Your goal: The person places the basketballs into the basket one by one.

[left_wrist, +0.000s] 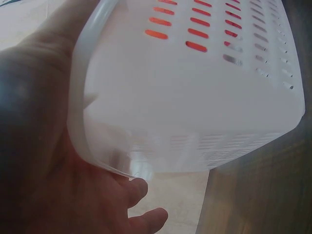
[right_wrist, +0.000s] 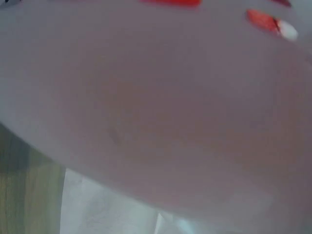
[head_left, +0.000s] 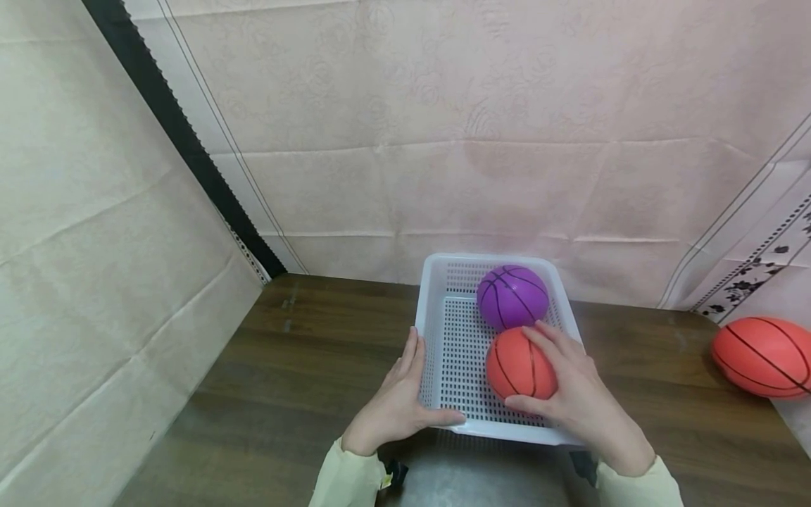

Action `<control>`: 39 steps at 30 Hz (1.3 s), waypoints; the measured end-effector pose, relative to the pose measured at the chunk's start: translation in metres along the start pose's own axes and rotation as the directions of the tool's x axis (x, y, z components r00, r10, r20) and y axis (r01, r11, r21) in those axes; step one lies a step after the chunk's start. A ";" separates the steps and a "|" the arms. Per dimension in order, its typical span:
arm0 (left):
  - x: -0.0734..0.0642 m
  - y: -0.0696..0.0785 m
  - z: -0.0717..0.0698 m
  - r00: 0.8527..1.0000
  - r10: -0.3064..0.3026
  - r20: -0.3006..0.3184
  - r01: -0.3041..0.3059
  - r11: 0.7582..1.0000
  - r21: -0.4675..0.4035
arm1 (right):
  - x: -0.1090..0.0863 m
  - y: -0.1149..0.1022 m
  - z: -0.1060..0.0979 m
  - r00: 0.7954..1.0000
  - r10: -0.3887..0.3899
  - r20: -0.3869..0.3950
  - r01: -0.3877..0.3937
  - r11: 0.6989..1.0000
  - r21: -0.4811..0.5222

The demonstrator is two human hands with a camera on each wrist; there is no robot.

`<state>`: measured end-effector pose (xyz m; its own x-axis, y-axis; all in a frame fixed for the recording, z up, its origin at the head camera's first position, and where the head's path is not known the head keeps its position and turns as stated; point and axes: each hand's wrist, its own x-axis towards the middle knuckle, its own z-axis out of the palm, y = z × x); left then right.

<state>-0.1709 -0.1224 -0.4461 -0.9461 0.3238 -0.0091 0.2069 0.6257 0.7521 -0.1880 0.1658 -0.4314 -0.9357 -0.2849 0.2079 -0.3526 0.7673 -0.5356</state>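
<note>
A white plastic basket (head_left: 500, 427) with slotted walls stands on the table and holds two toy basketballs. The purple toy basketball (head_left: 513, 297) lies toward its far right. Nearer sits an orange toy basketball (head_left: 518, 362), which my right hand (head_left: 573, 384) grips between thumb and fingers from the right side. At the near left corner, my left hand (head_left: 395, 401) touches the basket, its fingers straight along the left side and its thumb over the near rim. In the left wrist view, the basket's wall (left_wrist: 141, 92) shows orange through its slots. Blurred pale plastic fills most of the right wrist view.
A larger orange basketball (head_left: 763, 357) rests on the wooden table (head_left: 317, 366) at the far right. Pale patterned cloth (head_left: 481, 162) hangs behind the table, and more cloth (head_left: 108, 267) covers the left side.
</note>
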 end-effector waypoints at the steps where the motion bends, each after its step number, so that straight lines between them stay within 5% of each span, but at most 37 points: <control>1: 0.000 0.000 0.000 1.000 0.002 0.000 -0.002 1.000 0.004 | 0.000 0.000 0.000 1.000 0.001 0.005 -0.001 1.000 -0.002; 39: -0.001 -0.001 0.000 1.000 0.025 -0.011 -0.024 0.999 0.028 | -0.002 0.000 -0.005 1.000 0.008 0.001 -0.008 1.000 -0.012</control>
<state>-0.1699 -0.1234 -0.4463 -0.9435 0.3310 0.0171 0.2369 0.6372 0.7334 -0.1858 0.1691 -0.4277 -0.9386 -0.2791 0.2028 -0.3448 0.7767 -0.5270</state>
